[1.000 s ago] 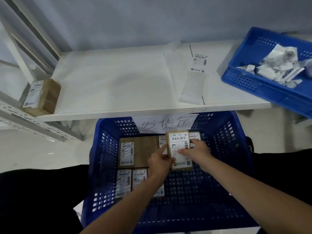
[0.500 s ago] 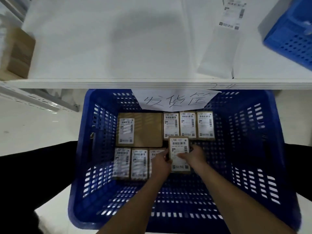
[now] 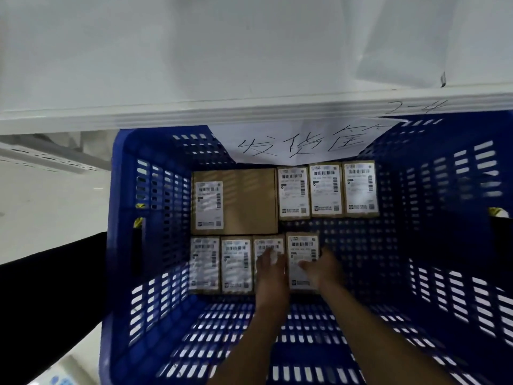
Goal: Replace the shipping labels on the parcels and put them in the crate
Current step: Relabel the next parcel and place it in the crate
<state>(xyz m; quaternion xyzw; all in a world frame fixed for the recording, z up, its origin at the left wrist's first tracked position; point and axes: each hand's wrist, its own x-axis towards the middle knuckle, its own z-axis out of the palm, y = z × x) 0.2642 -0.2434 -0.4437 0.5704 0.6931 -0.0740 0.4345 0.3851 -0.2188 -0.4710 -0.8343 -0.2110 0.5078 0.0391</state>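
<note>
Right hand point(image 3: 323, 269): fingers spread flat, pressing the parcel point(image 3: 303, 261).
Left hand point(image 3: 270, 263): fingers straight, resting on the neighbouring parcel point(image 3: 268, 245).
Parcel: on the crate point(image 3: 144, 218) floor, front row.

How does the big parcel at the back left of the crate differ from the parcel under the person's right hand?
The big parcel is far wider than the parcel under the right hand. Its label covers only its left part, leaving bare cardboard, while the small parcel's label nearly fills its top. No hand touches the big one; the right hand rests on the small one. Both are brown, labelled and lie flat in the blue crate.
</note>
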